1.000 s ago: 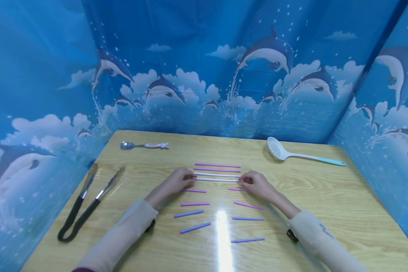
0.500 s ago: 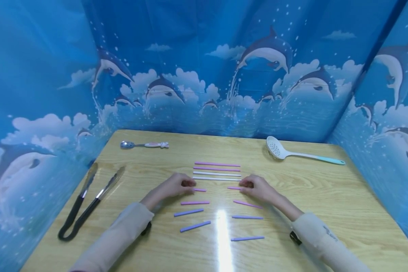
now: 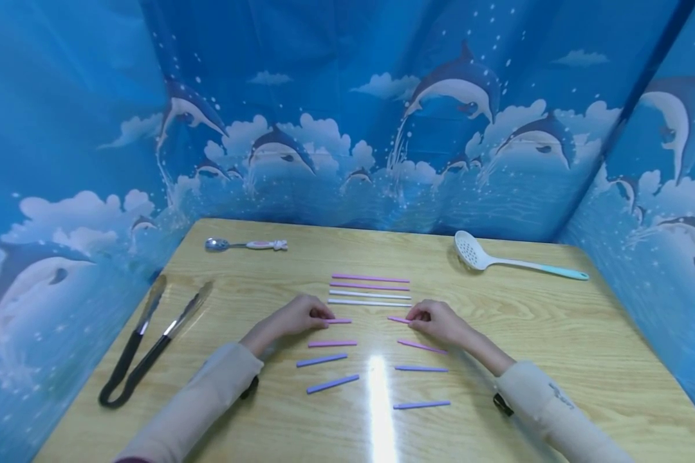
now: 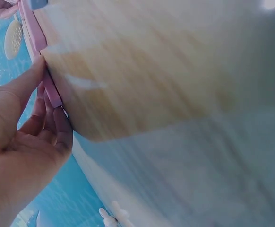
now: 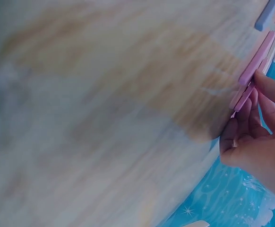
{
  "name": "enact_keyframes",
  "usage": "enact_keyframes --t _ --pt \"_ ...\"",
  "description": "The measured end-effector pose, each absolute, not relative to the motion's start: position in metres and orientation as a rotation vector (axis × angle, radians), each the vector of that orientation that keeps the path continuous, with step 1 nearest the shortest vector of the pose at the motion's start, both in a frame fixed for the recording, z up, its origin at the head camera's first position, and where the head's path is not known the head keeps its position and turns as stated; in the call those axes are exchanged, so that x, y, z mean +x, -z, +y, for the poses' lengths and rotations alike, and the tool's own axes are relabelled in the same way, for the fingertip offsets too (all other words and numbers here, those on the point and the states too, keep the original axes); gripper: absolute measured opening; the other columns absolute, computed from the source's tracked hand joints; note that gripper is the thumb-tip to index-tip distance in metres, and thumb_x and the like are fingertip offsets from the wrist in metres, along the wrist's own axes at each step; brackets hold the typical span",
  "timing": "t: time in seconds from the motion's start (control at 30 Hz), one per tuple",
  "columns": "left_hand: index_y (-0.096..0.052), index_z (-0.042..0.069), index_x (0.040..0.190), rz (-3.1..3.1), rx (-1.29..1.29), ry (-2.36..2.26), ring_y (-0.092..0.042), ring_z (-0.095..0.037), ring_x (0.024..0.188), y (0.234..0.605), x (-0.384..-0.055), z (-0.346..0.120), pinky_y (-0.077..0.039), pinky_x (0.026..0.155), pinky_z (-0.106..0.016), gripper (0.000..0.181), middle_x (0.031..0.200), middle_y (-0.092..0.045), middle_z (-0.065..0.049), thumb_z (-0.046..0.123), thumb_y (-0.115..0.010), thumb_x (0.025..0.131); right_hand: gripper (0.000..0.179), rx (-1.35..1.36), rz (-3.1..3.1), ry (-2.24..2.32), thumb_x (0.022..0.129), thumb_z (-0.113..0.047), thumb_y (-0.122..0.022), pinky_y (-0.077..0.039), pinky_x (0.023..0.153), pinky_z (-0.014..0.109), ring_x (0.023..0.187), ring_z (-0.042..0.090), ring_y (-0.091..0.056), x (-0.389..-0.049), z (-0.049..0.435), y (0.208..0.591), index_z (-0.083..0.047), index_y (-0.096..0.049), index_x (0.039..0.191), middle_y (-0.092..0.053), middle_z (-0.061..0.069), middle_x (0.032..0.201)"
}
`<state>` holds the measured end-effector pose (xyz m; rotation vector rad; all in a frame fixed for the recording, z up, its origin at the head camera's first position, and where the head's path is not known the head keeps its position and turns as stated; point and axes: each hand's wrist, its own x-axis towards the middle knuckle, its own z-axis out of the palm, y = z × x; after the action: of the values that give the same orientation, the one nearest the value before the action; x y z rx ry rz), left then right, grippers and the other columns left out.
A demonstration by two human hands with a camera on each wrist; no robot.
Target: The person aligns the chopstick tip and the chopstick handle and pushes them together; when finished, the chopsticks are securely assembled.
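My left hand [image 3: 302, 315] holds the outer end of a short pink stick [image 3: 340, 321] between thumb and fingers. In the left wrist view, the thumb and fingertips lie about that pink stick [image 4: 52, 92] at the table. On the other side, my right hand [image 3: 440, 321] pinches a matching short pink stick [image 3: 396, 319], whose inner end points left. Just beyond both hands lie two long white sticks [image 3: 370, 303], parallel, with two long pink sticks [image 3: 370, 278] behind them. Whether the sticks are straws or something else I cannot tell.
Nearer me lie two more pink sticks [image 3: 333, 344] and several blue-purple sticks [image 3: 333, 384] in two columns. Black-handled tongs [image 3: 145, 350] lie at the left. A spoon [image 3: 246, 245] is at the back left, a white skimmer [image 3: 515, 262] at the back right.
Both hands have left the ends of the near white stick and come slightly toward me, onto the short pink sticks. The white sticks now lie untouched.
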<state>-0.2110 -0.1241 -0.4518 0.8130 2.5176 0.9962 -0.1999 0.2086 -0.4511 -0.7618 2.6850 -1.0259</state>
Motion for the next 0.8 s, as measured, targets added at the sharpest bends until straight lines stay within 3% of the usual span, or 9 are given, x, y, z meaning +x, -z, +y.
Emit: enact_keyframes --t 0.23,0.53,0.8 --pt "-0.071 0.004 0.102 2.539 0.81 -1.007 -0.061 -0.016 0.088 0.45 -0.211 -0.123 -0.051 0.081 -0.028 0.016 0.093 -0.068 -0.005 0.009 -0.066 0.087 0.007 -0.777 2.705 1.058 0.084 -0.003 -0.067 -0.048 0.062 0.02 0.069 0.005 -0.053 -0.2 0.207 0.45 -0.001 -0.07 0.09 -0.062 0.001 0.077" --pt "-0.07 0.007 0.105 2.562 0.845 -1.085 -0.063 -0.015 0.092 0.449 -0.212 -0.113 -0.051 0.084 -0.026 0.017 0.098 -0.069 -0.003 0.012 -0.064 0.09 0.009 -0.776 2.658 1.152 0.086 -0.007 -0.067 -0.051 0.069 0.022 0.074 0.008 -0.056 -0.195 0.189 0.444 -0.003 -0.07 0.093 -0.063 0.0 0.079" --pt "-0.069 0.007 0.106 2.547 0.837 -1.078 -0.062 -0.014 0.09 0.444 -0.216 -0.101 -0.051 0.081 -0.024 0.017 0.097 -0.069 -0.003 0.008 -0.063 0.09 0.009 -0.83 2.659 1.176 0.088 -0.006 -0.066 -0.051 0.067 0.022 0.073 0.006 -0.056 -0.195 0.178 0.441 -0.002 -0.07 0.094 -0.063 0.001 0.08"
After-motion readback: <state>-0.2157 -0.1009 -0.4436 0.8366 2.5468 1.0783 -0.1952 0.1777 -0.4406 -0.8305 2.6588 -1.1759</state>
